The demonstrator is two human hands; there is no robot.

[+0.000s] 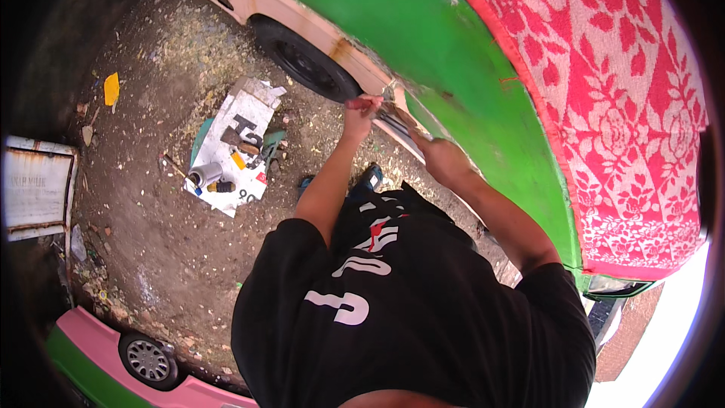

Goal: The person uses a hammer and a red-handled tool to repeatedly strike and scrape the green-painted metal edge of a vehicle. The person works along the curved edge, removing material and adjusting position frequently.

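Observation:
My left hand [365,107] is closed round a small red-handled tool [356,104] beside the car's lower side panel, just behind the wheel. The end of that tool is too small to make out. Close to it on the right, my right hand [444,159] grips a long brown and dark tool [403,121] that slants up toward the left hand; its kind cannot be told. Both hands are at the pale pink lower edge of a green car body [461,68], where the paint looks chipped and rusty.
A black wheel [306,59] stands left of my hands. On the dirt, a white printed sheet [253,111] bears a spray can [205,174] and several small tools. A red floral cloth [604,106] covers the car's top. Another pink and green car [94,344] stands lower left.

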